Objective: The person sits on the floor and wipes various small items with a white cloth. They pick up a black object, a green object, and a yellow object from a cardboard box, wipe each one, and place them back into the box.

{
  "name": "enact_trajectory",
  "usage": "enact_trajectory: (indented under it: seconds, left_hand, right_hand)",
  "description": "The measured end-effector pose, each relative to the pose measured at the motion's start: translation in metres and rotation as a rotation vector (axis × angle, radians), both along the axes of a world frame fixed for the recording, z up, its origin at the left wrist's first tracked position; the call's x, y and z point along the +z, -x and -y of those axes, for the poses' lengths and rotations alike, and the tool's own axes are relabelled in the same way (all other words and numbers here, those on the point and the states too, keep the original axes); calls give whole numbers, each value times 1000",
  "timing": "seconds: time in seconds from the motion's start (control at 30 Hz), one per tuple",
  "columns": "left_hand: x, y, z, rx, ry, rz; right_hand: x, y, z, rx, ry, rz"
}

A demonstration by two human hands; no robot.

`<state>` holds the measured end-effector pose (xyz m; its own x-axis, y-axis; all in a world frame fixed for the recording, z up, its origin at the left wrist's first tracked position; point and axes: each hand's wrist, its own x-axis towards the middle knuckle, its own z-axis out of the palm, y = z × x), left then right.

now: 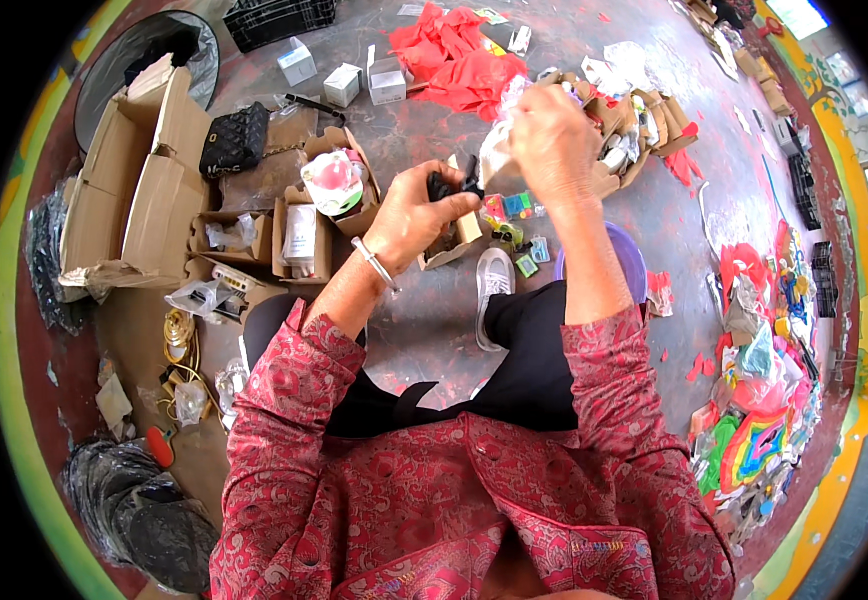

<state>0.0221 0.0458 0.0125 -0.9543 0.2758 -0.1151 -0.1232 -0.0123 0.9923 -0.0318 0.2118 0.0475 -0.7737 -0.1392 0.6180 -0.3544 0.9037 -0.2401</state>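
Observation:
My left hand point(412, 212), with a bangle at its wrist, is closed round a small black object point(471, 180); its exact kind does not show. Just right of it and slightly higher, my right hand point(557, 148) has its fingers pinched together and looks a little blurred. A pale, film-like piece point(497, 158) shows beside its fingertips, but I cannot tell whether it is held. Beneath the hands stands a small open cardboard box point(462, 238). Several small bright-coloured packets point(514, 207) lie on the floor beside it.
A purple basin point(630, 255) stands by my right knee. Opened cartons point(299, 245) and a black quilted handbag point(234, 140) are at the left. Red wrapping point(459, 65) lies ahead, near small white boxes point(342, 85). Mixed colourful items point(759, 400) are heaped along the right.

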Motion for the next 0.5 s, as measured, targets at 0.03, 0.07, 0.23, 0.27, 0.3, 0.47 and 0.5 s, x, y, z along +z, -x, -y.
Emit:
enact_trajectory:
  seconds: [0.03,0.07,0.23,0.27,0.3,0.47,0.5]
  left_hand:
    - [1,1,3,-10,-174,146]
    - [0,3,4,-4,-215,145]
    - [-11,6,4,75,-297,89]
    - [-11,6,5,98,-295,76]
    - [-8,6,5,92,-292,91]
    - [-6,9,14,-2,-463,235]
    - [1,9,16,5,-536,310]
  right_hand:
    - [-1,5,-9,-60,84,42]
    - [0,8,-12,-115,166,81]
    - [-3,-1,-10,336,879,872]
    - [-1,-8,-2,431,851,1028]
    - [-3,-12,4,472,874,1009]
    - [-5,-12,6,552,1146,1128]
    - [-7,-8,2,508,1173,1136]
